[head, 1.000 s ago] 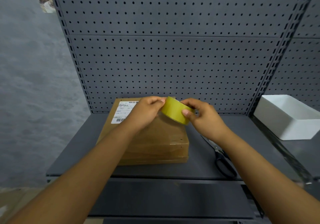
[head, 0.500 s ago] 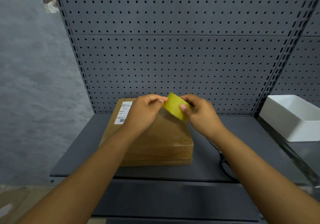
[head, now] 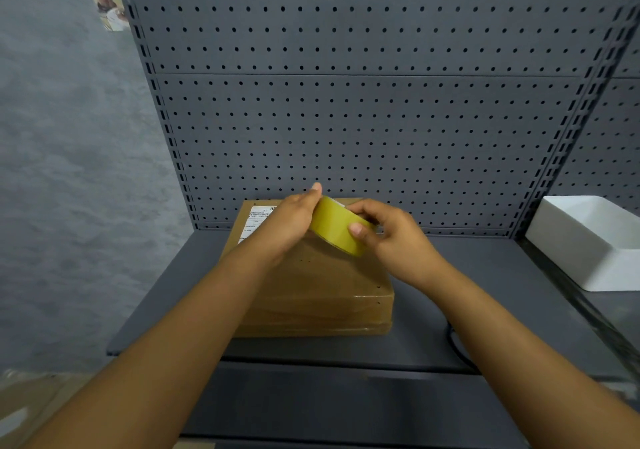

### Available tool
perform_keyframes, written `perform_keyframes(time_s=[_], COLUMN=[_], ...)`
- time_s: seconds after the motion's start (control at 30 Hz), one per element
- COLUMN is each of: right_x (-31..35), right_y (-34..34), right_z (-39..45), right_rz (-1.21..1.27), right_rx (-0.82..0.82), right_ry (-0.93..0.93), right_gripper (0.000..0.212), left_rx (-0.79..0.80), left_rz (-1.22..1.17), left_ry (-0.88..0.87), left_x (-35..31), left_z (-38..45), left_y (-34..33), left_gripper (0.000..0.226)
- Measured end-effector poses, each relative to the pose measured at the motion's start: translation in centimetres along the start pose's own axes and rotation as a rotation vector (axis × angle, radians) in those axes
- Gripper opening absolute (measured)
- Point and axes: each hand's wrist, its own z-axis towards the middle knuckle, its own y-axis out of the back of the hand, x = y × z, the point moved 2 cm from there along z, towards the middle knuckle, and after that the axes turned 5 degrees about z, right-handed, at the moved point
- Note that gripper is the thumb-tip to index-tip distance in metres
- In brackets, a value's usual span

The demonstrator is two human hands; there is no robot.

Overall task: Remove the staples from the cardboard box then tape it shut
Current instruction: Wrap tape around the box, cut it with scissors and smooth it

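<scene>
The person is holding a yellow tape roll (head: pixel 337 228) in both hands above the far part of the cardboard box (head: pixel 322 285). The right hand (head: pixel 391 239) is gripping the roll, thumb pressing on its outer band and fingers curling round the far rim. The left hand (head: pixel 291 223) is lying against the roll's left face with fingers fairly straight, fingertips reaching the top edge; whether it is picking at a loose tape end cannot be told.

Handling, judged: the roll is looking light and stiff, a rigid ring that is not deforming under the thumb; its glossy band is probably slick, so a hold through the core with the thumb on the band is looking safest. The free end will likely be sticky and prone to folding on itself.

The box is sitting flat on the dark grey worktop (head: pixel 467 275), closed, low and squarish, brown with a sheen, a white shipping label (head: pixel 258 218) at its far left corner. It is appearing stiff and stable enough to press tape onto. No staples can be made out. A white bin (head: pixel 588 240) is standing well to the right
</scene>
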Motion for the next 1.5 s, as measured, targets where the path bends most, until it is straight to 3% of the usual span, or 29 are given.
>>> perform_keyframes(time_s=[0.13,0.33,0.47,0.67,0.8,0.9,1.03,1.13,1.27,1.5], right_x=[0.0,-0.8,-0.5,-0.5,-0.9,-0.8,-0.2,-0.1,-0.6,-0.4], right_y=[0.1,0.9,0.7,0.3,0.7,0.9,0.0,-0.4,-0.4,-0.4], right_z=[0.0,0.1,0.0,-0.3,-0.4,-0.5,0.0,0.4,0.5,0.4], right_rz=[-0.014,-0.025,0.059,0.077,0.101,0.146,0.096,0.055,0.051,0.056], right_rx=[-0.027,-0.122,-0.022,0.048,0.050,0.108,0.151,0.138,0.131,0.074], right_ry=[0.007,-0.042,0.000,0.040,0.027,-0.009,-0.048,-0.010,-0.003,0.000], right_gripper=[0.021,0.019,0.019,0.016,0.015,0.011,0.018,0.019,0.015,0.027], left_rx=[0.022,0.095,0.084,0.052,0.227,0.288,0.286,0.286,0.253,0.047], left_rz=[-0.223,-0.197,-0.110,-0.237,-0.343,-0.316,-0.285,-0.175,-0.013,0.023], left_ry=[0.061,-0.040,-0.024,0.056,0.007,-0.026,-0.091,-0.145,-0.197,-0.266], left_x=[-0.1,0.2,0.2,0.4,1.3,1.9,1.7,1.4,1.0,1.1], left_z=[0.4,0.7,0.8,0.8,0.8,0.7,0.5,0.7,0.7,0.7], left_y=[0.4,1.8,1.5,0.9,1.5,1.8,1.4,1.5,2.2,1.8], left_gripper=[0.046,0.044,0.040,0.036,0.021,0.026,0.034,0.049,0.050,0.053])
